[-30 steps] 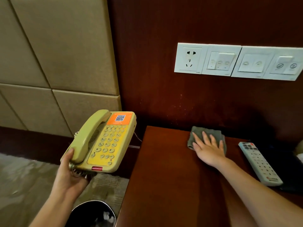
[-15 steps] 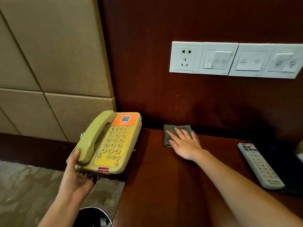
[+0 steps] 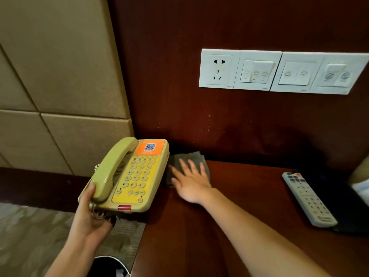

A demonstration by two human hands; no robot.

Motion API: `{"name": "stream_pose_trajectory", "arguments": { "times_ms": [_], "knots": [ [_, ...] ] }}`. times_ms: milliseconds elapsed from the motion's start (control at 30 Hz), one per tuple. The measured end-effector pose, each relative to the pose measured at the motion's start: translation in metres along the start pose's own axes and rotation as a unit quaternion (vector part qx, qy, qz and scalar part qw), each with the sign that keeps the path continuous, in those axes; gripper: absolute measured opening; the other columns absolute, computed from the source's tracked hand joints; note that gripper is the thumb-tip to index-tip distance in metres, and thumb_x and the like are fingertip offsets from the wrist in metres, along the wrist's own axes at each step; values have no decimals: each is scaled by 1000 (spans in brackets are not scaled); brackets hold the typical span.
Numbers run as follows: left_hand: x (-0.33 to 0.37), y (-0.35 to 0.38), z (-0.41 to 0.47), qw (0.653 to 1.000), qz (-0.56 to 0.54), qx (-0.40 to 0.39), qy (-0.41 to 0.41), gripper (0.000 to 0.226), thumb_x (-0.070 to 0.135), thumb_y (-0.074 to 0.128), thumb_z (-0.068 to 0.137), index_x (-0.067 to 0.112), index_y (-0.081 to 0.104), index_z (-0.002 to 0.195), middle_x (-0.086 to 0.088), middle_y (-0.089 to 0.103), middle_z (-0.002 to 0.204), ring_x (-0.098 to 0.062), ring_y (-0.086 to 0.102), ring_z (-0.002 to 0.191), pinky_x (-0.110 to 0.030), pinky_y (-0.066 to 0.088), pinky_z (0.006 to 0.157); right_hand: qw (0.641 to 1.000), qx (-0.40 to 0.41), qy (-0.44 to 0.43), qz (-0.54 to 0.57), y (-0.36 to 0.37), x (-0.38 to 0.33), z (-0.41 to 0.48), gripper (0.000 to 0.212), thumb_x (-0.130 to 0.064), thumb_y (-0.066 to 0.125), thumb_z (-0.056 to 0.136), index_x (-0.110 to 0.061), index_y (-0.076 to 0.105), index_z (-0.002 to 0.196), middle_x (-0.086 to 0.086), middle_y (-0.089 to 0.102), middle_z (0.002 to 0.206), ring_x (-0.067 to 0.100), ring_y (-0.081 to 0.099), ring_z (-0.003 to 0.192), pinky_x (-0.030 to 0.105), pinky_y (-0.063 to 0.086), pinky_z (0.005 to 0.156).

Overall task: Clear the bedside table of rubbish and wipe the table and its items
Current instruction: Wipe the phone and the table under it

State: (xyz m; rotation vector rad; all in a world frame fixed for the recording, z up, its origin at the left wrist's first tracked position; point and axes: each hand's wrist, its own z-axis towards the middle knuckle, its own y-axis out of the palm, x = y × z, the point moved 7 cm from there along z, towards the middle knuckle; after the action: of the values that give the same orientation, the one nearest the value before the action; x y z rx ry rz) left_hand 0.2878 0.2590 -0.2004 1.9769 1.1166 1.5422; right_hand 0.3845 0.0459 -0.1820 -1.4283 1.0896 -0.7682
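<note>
Pressing a folded grey cloth (image 3: 194,156) with the right hand (image 3: 191,183), fingers straight and spread, into the eleven o'clock corner of the dark reddish wooden bedside table (image 3: 199,240). Gripping a yellow-green corded desk telephone (image 3: 139,176) (handset on its cradle) in the left hand (image 3: 89,220), off the table's nine o'clock edge. At three o'clock on the table: a slim white remote control (image 3: 309,200).

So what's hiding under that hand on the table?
A grey cloth lies under the right hand, which presses it flat onto the table near its back left corner. Its far edge shows; the part beneath the hand and the wood below are covered.
</note>
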Motion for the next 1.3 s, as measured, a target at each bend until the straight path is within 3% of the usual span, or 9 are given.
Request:
{"name": "stream_pose_trajectory", "arguments": {
  "times_ms": [200, 333, 467, 533, 633, 767, 1000, 1200, 1300],
  "knots": [
    [-6, 13, -1, 1000, 14, -11, -10, 80, 44, 83, 33, 15, 61, 104, -7, 75, 76, -18, 72, 63, -29, 57, 57, 996, -10, -90, 10, -2, 14, -52, 51, -50, 22, 100, -42, 11, 149, -5, -5, 161, 18, -11, 147, 43, -12, 116],
    [-17, 23, -9, 999, 29, -28, -23, 107, 47, 91, 10, 15, 63, 108, -11, 74, 95, -23, 73, 78, -35, 59, 63, 997, 16, 50, -61, -24, 99, -89, 51, -51, 30, 98, -31, 29, 145, 3, 20, 158, 24, 13, 146, 48, 6, 117],
    [-25, 42, -18, 997, 58, -39, -29, 59, 48, 74, 62, 15, 62, 109, -11, 74, 92, -23, 73, 72, -31, 57, 55, 974, 153, 79, -147, -51, 105, -113, 46, -39, 28, 97, -14, 54, 126, 14, 48, 136, 35, 37, 133, 51, 28, 108],
    [-31, 44, -16, 997, 76, -15, -29, 49, 47, 61, 79, 15, 61, 118, -11, 73, 99, -25, 71, 82, -34, 57, 65, 964, 264, 32, 0, -58, 66, -120, 49, -41, 27, 94, -13, 64, 109, 8, 64, 105, 30, 60, 104, 40, 47, 85],
    [-36, 46, -13, 993, 114, 13, -21, 67, 47, 70, 69, 17, 57, 127, -14, 64, 120, -31, 61, 108, -43, 48, 91, 902, 159, 123, 382, -32, 22, -105, 51, -54, 35, 96, -18, 48, 131, 7, 66, 111, 25, 63, 102, 32, 48, 83],
    [-34, 47, -9, 984, 177, 19, 16, 95, 54, 83, 48, 23, 50, 131, -12, 60, 127, -33, 58, 113, -40, 49, 77, 808, 147, 208, 531, -10, 14, -96, 40, -38, 42, 99, -16, 43, 132, 5, 60, 125, 22, 59, 114, 29, 46, 89],
    [-45, 49, -14, 963, 266, 5, -39, 118, 56, 88, 23, 9, 51, 125, -7, 69, 92, -17, 67, 66, -24, 51, 46, 823, 200, 208, 489, -24, 37, -89, 37, -27, 39, 102, -14, 46, 136, 5, 58, 129, 23, 55, 118, 31, 43, 95],
    [-63, 51, -18, 921, 383, -25, -68, 76, 60, 84, 48, 9, 68, 102, -11, 73, 96, -29, 65, 98, -45, 48, 94, 855, 231, 208, 415, -37, 64, -90, 41, -27, 40, 101, -9, 45, 137, 12, 58, 129, 27, 56, 117, 36, 46, 95],
    [-62, 50, -11, 894, 444, 2, -53, 103, 77, 76, 33, 14, 60, 113, -9, 67, 110, -24, 61, 103, -44, 44, 100, 874, 243, 219, 359, -40, 73, -90, 34, -27, 43, 100, -8, 52, 128, 13, 62, 119, 28, 61, 106, 36, 50, 86]
  ]
}}
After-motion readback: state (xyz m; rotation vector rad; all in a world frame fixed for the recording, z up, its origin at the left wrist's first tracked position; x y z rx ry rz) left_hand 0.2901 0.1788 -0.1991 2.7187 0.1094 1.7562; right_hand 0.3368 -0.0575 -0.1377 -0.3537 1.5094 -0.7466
